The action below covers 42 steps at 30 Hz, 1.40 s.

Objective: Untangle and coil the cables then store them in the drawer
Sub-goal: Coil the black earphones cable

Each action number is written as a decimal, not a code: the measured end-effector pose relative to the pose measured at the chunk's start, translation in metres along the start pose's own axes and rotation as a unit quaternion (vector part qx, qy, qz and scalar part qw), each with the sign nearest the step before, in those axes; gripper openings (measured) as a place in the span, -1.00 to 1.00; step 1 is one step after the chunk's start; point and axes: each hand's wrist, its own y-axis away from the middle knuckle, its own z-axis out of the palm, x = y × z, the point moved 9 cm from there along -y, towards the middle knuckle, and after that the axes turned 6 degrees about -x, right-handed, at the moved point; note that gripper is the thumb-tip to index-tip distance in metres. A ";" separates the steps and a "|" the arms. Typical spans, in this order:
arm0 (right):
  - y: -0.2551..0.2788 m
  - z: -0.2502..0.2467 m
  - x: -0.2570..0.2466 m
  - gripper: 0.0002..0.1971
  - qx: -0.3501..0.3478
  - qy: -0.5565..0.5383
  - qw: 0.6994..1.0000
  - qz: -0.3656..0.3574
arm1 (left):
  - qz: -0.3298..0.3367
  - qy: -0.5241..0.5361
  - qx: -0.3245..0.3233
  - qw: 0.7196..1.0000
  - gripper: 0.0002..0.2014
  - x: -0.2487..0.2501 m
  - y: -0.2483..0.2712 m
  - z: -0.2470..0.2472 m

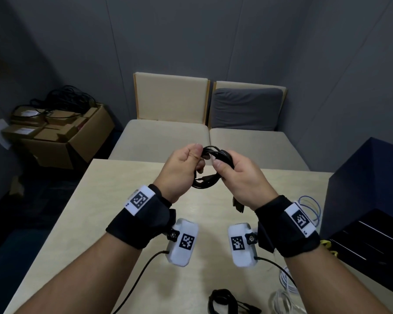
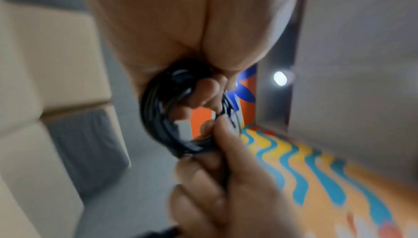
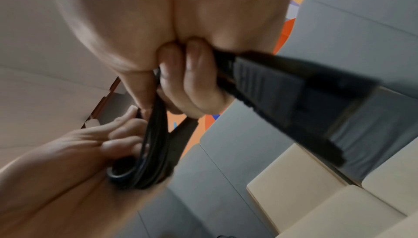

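Above the table's far half, both hands hold one black cable wound into a small coil. My left hand pinches the coil's top left, fingers curled through the loop. My right hand grips the right side, and the cable's black plug hangs below its palm. The blurred left wrist view shows the coil round the left fingers. In the right wrist view the right fingers curl over the strands, with the plug sticking out to the right.
On the beige table lie a blue cable at the right, a white cable and another black cable near the front edge. A dark blue drawer cabinet stands at the right. Beige seats are behind the table.
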 end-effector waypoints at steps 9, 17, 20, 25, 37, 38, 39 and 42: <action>0.000 0.007 0.003 -0.82 -0.026 -0.161 0.986 0.033 | 0.051 -0.082 0.027 0.995 -0.48 0.001 0.009 0.002; 0.008 0.011 0.008 -0.82 -0.069 -0.189 0.979 0.043 | 0.010 -0.039 0.029 0.999 -0.74 0.005 0.009 0.003; 0.011 0.002 0.010 -0.85 -0.055 -0.142 0.988 0.035 | -0.001 -0.019 0.033 0.999 -0.74 0.004 0.009 0.002; 0.015 -0.009 0.014 -0.86 -0.021 -0.067 0.997 0.022 | -0.010 -0.017 0.043 0.999 -0.75 0.002 0.009 -0.003; 0.014 -0.005 0.052 -0.77 -0.071 0.191 0.977 0.064 | 0.000 -0.022 0.051 0.998 -0.75 0.009 0.008 -0.008; 0.013 -0.006 0.054 -0.76 -0.063 0.208 0.973 0.075 | -0.002 -0.022 0.052 0.998 -0.75 0.007 0.009 -0.007; 0.011 -0.009 0.055 -0.77 -0.047 0.208 0.973 0.086 | -0.003 -0.020 0.055 0.998 -0.75 0.007 0.009 -0.007; 0.007 -0.019 0.053 -0.80 0.050 -0.009 0.993 0.102 | -0.001 -0.014 0.062 0.998 -0.74 0.007 0.009 -0.009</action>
